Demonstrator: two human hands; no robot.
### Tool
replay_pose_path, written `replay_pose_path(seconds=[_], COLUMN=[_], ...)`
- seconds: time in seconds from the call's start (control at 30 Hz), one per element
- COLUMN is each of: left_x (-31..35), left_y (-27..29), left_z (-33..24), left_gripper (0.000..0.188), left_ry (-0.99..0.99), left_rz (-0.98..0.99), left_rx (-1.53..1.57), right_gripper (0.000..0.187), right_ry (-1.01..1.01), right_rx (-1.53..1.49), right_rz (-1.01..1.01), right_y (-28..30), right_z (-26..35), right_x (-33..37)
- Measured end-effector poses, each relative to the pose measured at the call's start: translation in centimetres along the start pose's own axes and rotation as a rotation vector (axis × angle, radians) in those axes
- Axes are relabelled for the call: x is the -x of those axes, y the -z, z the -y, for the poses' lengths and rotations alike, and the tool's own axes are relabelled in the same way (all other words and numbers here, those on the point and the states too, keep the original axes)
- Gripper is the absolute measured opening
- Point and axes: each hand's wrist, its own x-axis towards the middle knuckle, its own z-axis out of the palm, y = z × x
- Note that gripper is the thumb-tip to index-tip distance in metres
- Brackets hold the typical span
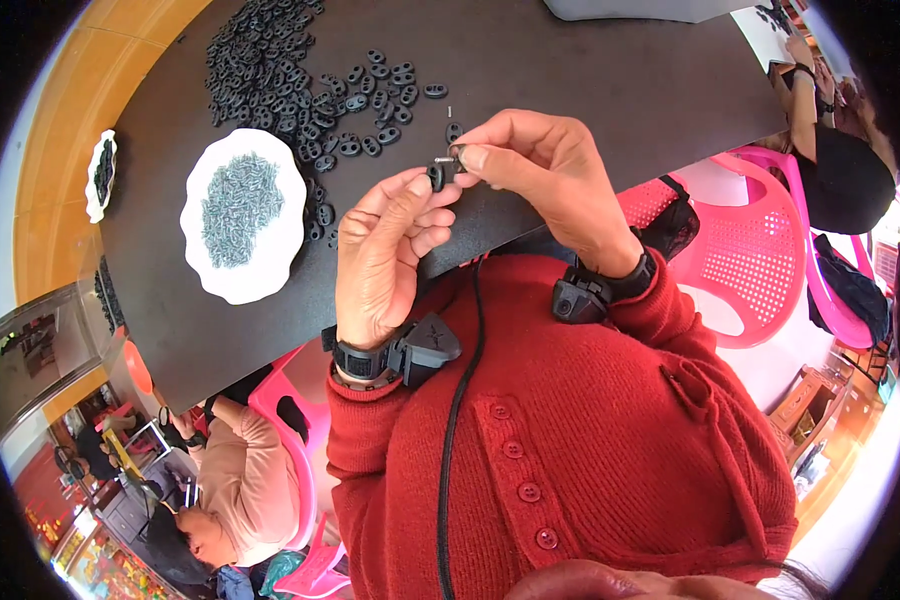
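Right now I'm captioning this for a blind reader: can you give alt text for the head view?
Left hand pinches a small black oval part while the right hand holds a tiny metal piece against it, over a black table with a pile of black parts and a white plate of metal pieces.

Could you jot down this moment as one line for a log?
left hand: pinches small black oval piece | right hand: holds tiny metal pin at it | nearby: white plate of pins, black pieces pile

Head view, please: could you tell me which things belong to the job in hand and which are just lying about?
In use:
left hand pinching a small black part
right hand holding a small metal pin
pile of black parts
white plate of metal pins

Lying about:
small white dish
pink chairs
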Motion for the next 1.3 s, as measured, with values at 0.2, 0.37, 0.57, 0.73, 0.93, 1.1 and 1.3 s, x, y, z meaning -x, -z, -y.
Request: replay_pose_path(seconds=[0.2, 0.37, 0.57, 0.73, 0.93, 1.1, 1.3], left_x=[0.2, 0.2, 0.4, 0.7, 1.1, 1.4, 1.5], left_y=[0.7, 0.2, -0.3, -0.5, -1.2, -1.6, -1.8], left_z=[-0.1, 0.2, 0.2, 0.2, 0.1, 0.1, 0.0], left_gripper=[0.021, 0.021, 0.020, 0.022, 0.021, 0.022, 0.020], left_ry=[-0.019, 0.004, -0.028, -0.040, -0.071, -0.093, -0.107], left_rz=[0.033, 0.044, 0.016, 0.011, -0.031, -0.060, -0.047], left_rx=[0.106, 0.110, 0.034, -0.058, -0.106, -0.119, -0.106], right_gripper=[0.015, 0.013, 0.012, 0.013, 0.014, 0.014, 0.020], right_ry=[0.060, 0.080, 0.102, 0.125, 0.160, 0.171, 0.163], right_rx=[0.196, 0.322, 0.341, 0.361, 0.405, 0.404, 0.336], right_rz=[-0.038, -0.078, -0.089, -0.106, -0.068, -0.038, -0.007], right_y=[0.6, 0.3, 0.3, -0.1, 0.0, 0.2, 0.6], right_z=[-0.9, -1.1, -1.0, -0.6, -0.5, -0.7, -0.8], right_x=[0.5, 0.8, 0.9, 1.1, 1.3, 1.5, 1.8])
